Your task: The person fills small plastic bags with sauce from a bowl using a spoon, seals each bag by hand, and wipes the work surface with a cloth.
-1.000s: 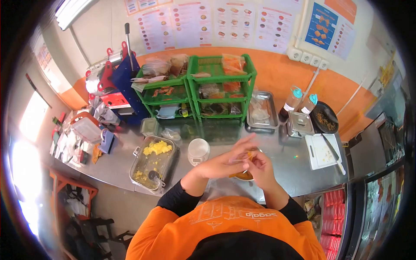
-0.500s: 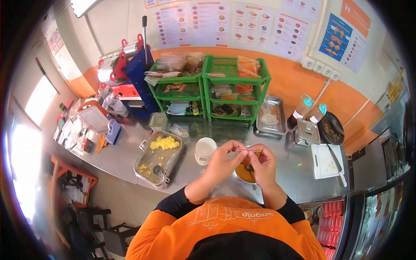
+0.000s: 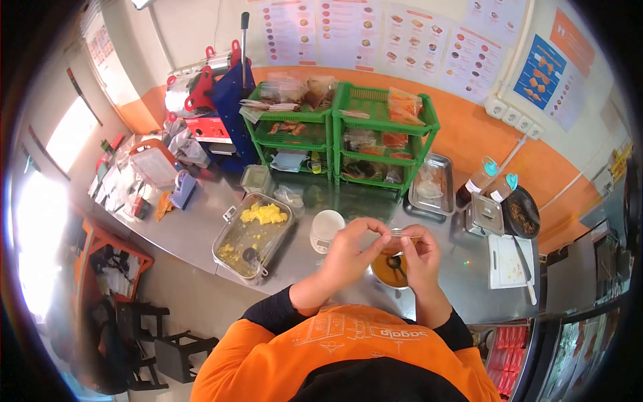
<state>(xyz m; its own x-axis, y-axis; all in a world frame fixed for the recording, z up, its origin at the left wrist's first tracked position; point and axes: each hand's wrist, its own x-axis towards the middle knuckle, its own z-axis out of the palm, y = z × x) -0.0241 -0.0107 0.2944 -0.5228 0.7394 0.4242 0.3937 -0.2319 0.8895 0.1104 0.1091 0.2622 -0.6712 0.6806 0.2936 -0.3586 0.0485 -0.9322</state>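
Clear plastic (image 3: 398, 232) is pinched by the fingertips of the left hand (image 3: 353, 252) and the right hand (image 3: 423, 260), over the far side of a bowl (image 3: 400, 288). Orange sauce (image 3: 386, 274) and a spoon (image 3: 395, 263) are contained in it. Farther left, yellow food (image 3: 264, 214) is held in a tray (image 3: 219, 245).

White wall (image 3: 429, 15) with orange lower band (image 3: 301, 74) observed, papers (image 3: 348, 33) mounted. Metal counter (image 3: 194, 231) fitted above beige floor (image 3: 181, 295); black stool (image 3: 182, 358) noted. Bright daylight admitted at left.
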